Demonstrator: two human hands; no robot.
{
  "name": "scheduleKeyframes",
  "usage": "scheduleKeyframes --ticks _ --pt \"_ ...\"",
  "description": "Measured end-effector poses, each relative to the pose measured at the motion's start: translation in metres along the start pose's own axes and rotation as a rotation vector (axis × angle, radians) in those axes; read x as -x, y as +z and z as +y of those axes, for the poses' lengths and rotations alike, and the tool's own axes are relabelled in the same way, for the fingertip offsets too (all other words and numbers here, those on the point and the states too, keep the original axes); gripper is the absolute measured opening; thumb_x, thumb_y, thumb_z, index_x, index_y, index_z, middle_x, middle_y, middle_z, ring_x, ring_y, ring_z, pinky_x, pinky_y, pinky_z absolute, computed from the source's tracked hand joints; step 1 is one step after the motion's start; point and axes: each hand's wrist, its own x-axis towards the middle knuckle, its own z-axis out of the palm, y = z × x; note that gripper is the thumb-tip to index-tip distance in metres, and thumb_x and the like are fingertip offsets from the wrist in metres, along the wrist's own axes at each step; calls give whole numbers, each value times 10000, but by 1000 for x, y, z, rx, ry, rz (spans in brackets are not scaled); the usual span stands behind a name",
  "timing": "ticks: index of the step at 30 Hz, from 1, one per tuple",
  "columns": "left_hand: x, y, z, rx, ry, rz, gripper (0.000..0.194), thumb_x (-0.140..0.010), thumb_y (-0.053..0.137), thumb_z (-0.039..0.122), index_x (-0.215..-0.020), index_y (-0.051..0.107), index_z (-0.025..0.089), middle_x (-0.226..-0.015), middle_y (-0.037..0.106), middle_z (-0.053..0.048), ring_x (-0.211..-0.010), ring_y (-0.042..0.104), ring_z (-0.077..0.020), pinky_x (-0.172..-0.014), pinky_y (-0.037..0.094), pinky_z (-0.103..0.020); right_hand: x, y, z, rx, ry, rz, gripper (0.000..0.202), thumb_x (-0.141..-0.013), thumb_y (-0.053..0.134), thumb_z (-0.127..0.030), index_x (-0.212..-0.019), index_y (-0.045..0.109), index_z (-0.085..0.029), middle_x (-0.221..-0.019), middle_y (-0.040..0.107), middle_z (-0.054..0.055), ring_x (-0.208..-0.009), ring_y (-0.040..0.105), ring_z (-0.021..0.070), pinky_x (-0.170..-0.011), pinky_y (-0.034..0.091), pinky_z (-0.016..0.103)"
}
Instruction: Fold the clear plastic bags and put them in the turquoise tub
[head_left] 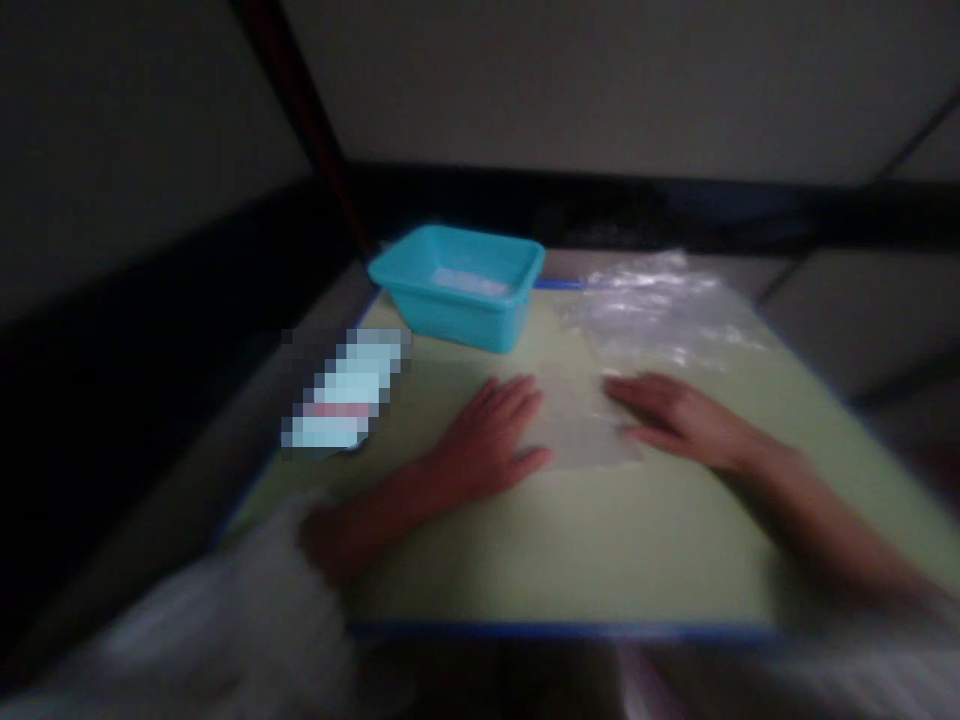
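Note:
A thin, see-through plastic bag or sheet (581, 435) lies flat on the pale yellow-green table (570, 560). My left hand (491, 435) rests at its left edge, palm down, with the thumb apart from the fingers. On the right edge lies my right hand (667, 415), its fingers stretched out and pointing left. Neither hand grips anything. The view is dim and blurred, so the sheet's exact outline and layers cannot be made out.
A turquoise plastic basket (461, 315) stands at the back left with something pale inside. Crumpled clear plastic (660, 310) is heaped at the back right. A pixelated flat item (345, 390) lies near the left edge. Blue trim (562, 631) runs along the table's edge.

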Motion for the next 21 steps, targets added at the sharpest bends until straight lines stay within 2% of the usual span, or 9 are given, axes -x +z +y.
scheduleKeyframes --ticks 4,7,10,14,17,21 --pt "-1 -3 1 35 3 24 644 -848 514 465 -1355 405 83 -1471 339 -164 -1393 252 -257 -1150 166 -437 -1 -3 -3 -26 8 22 516 -915 476 -439 -1350 460 -161 -1359 514 154 -1208 518 287 -1014 380 522" --pt "-1 -7 5 95 57 78 619 -824 558 421 -1328 437 83 -1451 369 -172 -1369 300 -263 -1130 235 -433 -2 -13 -16 -50 -52 11 381 -905 517 -382 -1227 571 -186 -1311 557 131 -1197 517 272 -1008 377 491" --pt "0 -10 11 149 137 145 473 -825 552 345 -1234 526 107 -1389 459 -153 -1286 420 -253 -1072 339 -406 -1 -22 -36 -71 -136 -57 254 -881 562 -321 -1059 643 -159 -1082 651 110 -1034 588 236 -913 445 403" --pt "1 -11 15 163 233 192 280 -831 521 270 -1052 616 126 -1175 624 -110 -1074 573 -225 -950 436 -370 3 -25 -54 62 -180 -115 154 -887 536 -255 -828 654 -176 -834 637 59 -816 584 202 -767 444 363" --pt "1 -10 14 144 241 185 214 -823 518 245 -974 624 137 -1070 661 -89 -973 602 -215 -872 459 -355 5 -21 -54 167 -155 -97 175 -877 521 -206 -745 630 -173 -774 610 49 -750 561 193 -729 417 353" --pt "0 -10 12 139 235 156 182 -816 521 233 -941 618 143 -1041 662 -83 -969 594 -209 -867 450 -344 6 -14 -48 251 -157 -79 186 -874 491 -147 -746 624 -167 -762 605 50 -723 554 187 -725 393 346"
